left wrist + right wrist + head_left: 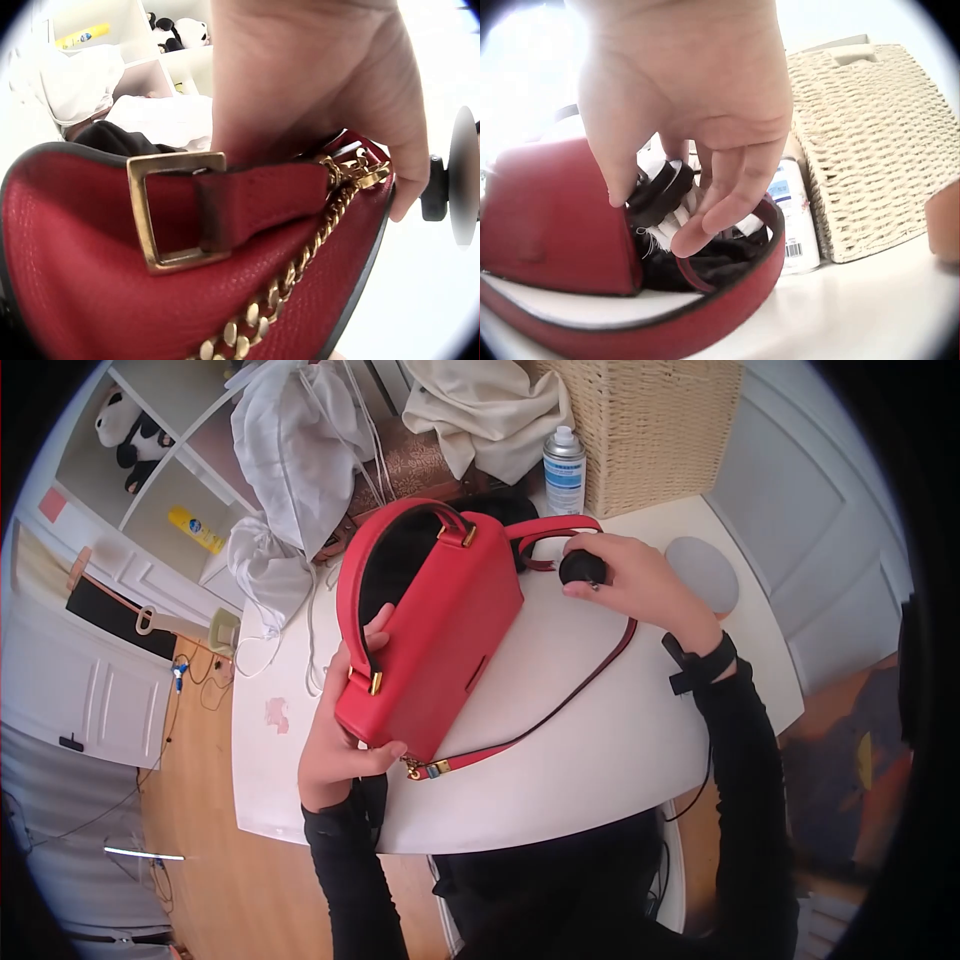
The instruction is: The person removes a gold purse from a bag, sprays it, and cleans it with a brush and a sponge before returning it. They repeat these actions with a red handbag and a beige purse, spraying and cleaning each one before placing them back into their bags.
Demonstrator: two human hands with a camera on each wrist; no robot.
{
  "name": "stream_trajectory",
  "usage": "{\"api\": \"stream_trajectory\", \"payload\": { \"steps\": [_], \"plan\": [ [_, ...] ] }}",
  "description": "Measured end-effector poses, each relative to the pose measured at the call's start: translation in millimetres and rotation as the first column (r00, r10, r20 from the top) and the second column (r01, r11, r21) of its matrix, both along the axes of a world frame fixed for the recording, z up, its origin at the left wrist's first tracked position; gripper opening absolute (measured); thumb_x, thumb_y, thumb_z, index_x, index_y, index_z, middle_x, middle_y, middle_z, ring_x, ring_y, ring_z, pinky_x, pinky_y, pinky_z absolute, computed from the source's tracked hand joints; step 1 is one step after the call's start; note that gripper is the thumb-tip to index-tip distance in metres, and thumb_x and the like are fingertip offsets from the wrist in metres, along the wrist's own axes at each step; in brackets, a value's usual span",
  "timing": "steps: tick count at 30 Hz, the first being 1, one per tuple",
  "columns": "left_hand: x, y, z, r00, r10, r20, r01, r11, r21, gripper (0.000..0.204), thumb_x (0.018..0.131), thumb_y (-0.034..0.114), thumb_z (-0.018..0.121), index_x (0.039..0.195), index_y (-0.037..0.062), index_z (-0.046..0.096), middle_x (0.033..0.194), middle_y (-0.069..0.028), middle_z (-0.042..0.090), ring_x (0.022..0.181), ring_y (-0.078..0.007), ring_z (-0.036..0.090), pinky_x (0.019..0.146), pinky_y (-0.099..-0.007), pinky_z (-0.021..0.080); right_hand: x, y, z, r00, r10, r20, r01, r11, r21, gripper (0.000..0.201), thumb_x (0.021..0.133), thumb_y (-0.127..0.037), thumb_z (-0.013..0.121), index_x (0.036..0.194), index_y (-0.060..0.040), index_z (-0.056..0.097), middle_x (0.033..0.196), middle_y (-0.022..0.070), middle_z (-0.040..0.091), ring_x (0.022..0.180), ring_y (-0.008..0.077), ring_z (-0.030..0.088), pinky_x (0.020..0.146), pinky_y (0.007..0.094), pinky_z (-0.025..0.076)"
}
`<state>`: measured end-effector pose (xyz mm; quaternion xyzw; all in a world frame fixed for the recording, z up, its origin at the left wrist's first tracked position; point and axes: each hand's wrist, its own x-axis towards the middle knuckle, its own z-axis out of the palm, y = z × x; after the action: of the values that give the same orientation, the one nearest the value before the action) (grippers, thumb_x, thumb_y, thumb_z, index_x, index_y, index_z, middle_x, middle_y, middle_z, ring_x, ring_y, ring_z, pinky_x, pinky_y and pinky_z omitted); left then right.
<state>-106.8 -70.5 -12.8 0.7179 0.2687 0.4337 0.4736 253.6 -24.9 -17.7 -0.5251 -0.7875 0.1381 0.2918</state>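
Observation:
A red handbag (445, 630) with a top handle and gold fittings lies tilted across the white table. My left hand (345, 735) grips its near end, thumb at the lower corner and fingers over the upper edge. Beside that thumb, a gold chain (262, 309) and a strap buckle (139, 217) hang at the bag's end. To the bag's right, my right hand (640, 582) pinches a round black knob (582, 567) between thumb and fingers. White, frayed strands (676, 223) show under the knob in the right wrist view. The bag's red shoulder strap (560, 715) loops below this hand.
Behind the bag stand a spray can (565, 475), a woven basket (655, 430) and black cloth (515, 510). White drawstring bags (300, 450) and cream cloth (485, 410) are heaped at the back left. A grey disc (703, 575) lies at the right.

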Motion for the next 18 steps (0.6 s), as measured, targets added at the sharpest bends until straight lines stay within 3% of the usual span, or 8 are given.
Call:
{"api": "stream_trajectory", "payload": {
  "steps": [2, 4, 7, 9, 11, 12, 15, 18],
  "plan": [
    [-0.9, 0.8, 0.8, 1.000, -0.013, -0.002, 0.013, 1.000, 0.010, 0.097, 0.052, 0.014, 0.078, 0.141, 0.0032, 0.041, 0.154, -0.0267, 0.030, 0.145, -0.0318, 0.030, 0.115, -0.0396, 0.021, 6.4, -0.1, 6.9, 0.978, -0.064, -0.200, 0.049, 0.996, -0.081, 0.034, 0.082, -0.029, 0.075, 0.107, -0.0089, 0.063, 0.090, 0.0106, 0.068, 0.075, 0.0221, 0.063, 0.071, 0.0329, 0.051],
    [-2.8, 1.7, 1.1, 0.999, -0.018, -0.027, 0.019, 0.999, 0.033, 0.097, 0.052, 0.013, 0.077, 0.141, 0.0033, 0.041, 0.154, -0.0259, 0.030, 0.144, -0.0310, 0.031, 0.115, -0.0391, 0.022, 23.6, 10.0, -2.5, 0.859, -0.163, -0.486, 0.108, 0.984, -0.140, 0.035, 0.083, -0.027, 0.076, 0.108, -0.0061, 0.064, 0.088, 0.0100, 0.068, 0.073, 0.0176, 0.062, 0.070, 0.0300, 0.050],
    [-3.4, 3.6, 1.2, 0.999, -0.028, -0.018, 0.029, 0.998, 0.051, 0.096, 0.053, 0.012, 0.077, 0.142, 0.0034, 0.041, 0.155, -0.0241, 0.031, 0.143, -0.0302, 0.032, 0.115, -0.0387, 0.023, 45.0, 18.5, -5.4, 0.749, -0.351, -0.561, 0.355, 0.929, -0.107, 0.035, 0.084, -0.025, 0.076, 0.108, -0.0020, 0.064, 0.086, 0.0104, 0.069, 0.076, 0.0170, 0.062, 0.072, 0.0288, 0.050],
    [-2.1, 2.9, 0.6, 0.999, -0.032, 0.004, 0.032, 0.999, 0.034, 0.095, 0.053, 0.011, 0.076, 0.142, 0.0035, 0.041, 0.155, -0.0230, 0.031, 0.143, -0.0297, 0.032, 0.115, -0.0386, 0.022, 66.5, 25.9, -27.8, 0.889, -0.376, -0.262, 0.403, 0.913, 0.058, 0.043, 0.083, -0.017, 0.073, 0.121, -0.0039, 0.058, 0.104, 0.0147, 0.065, 0.090, 0.0278, 0.064, 0.082, 0.0350, 0.052],
    [-1.1, 2.3, 2.7, 0.999, -0.039, 0.017, 0.039, 0.999, 0.001, 0.095, 0.054, 0.010, 0.076, 0.142, 0.0035, 0.041, 0.155, -0.0222, 0.031, 0.143, -0.0291, 0.032, 0.115, -0.0387, 0.022, 74.2, 24.2, -43.2, 0.900, -0.435, 0.040, 0.425, 0.893, 0.148, 0.050, 0.082, -0.013, 0.071, 0.128, -0.0054, 0.053, 0.118, 0.0178, 0.059, 0.100, 0.0334, 0.063, 0.088, 0.0384, 0.051],
    [-0.4, 2.4, 3.6, 0.999, -0.044, 0.015, 0.044, 0.999, -0.001, 0.095, 0.055, 0.009, 0.075, 0.142, 0.0036, 0.041, 0.155, -0.0213, 0.031, 0.143, -0.0286, 0.032, 0.115, -0.0386, 0.022, 77.1, 22.7, -45.8, 0.931, -0.359, 0.063, 0.355, 0.933, 0.068, 0.059, 0.080, -0.009, 0.069, 0.135, -0.0079, 0.047, 0.131, 0.0209, 0.048, 0.116, 0.0394, 0.054, 0.099, 0.0424, 0.046],
    [-2.6, 1.4, 6.1, 0.999, -0.050, 0.009, 0.050, 0.999, -0.017, 0.094, 0.057, 0.009, 0.075, 0.144, 0.0037, 0.039, 0.156, -0.0187, 0.030, 0.143, -0.0269, 0.032, 0.116, -0.0381, 0.021, 61.4, 18.3, -26.1, 0.968, -0.211, 0.135, 0.169, 0.948, 0.271, 0.061, 0.080, -0.009, 0.070, 0.137, -0.0055, 0.047, 0.135, 0.0218, 0.046, 0.124, 0.0395, 0.047, 0.106, 0.0427, 0.040],
    [-2.9, 1.4, 6.5, 0.998, -0.054, 0.021, 0.055, 0.998, -0.042, 0.094, 0.059, 0.009, 0.076, 0.145, 0.0038, 0.038, 0.157, -0.0165, 0.030, 0.143, -0.0257, 0.032, 0.116, -0.0374, 0.022, 31.5, 22.2, -12.8, 0.996, 0.086, -0.040, -0.068, 0.944, 0.323, 0.063, 0.083, -0.015, 0.070, 0.139, -0.0011, 0.044, 0.137, 0.0224, 0.046, 0.131, 0.0389, 0.042, 0.110, 0.0427, 0.035]
  ]
}}
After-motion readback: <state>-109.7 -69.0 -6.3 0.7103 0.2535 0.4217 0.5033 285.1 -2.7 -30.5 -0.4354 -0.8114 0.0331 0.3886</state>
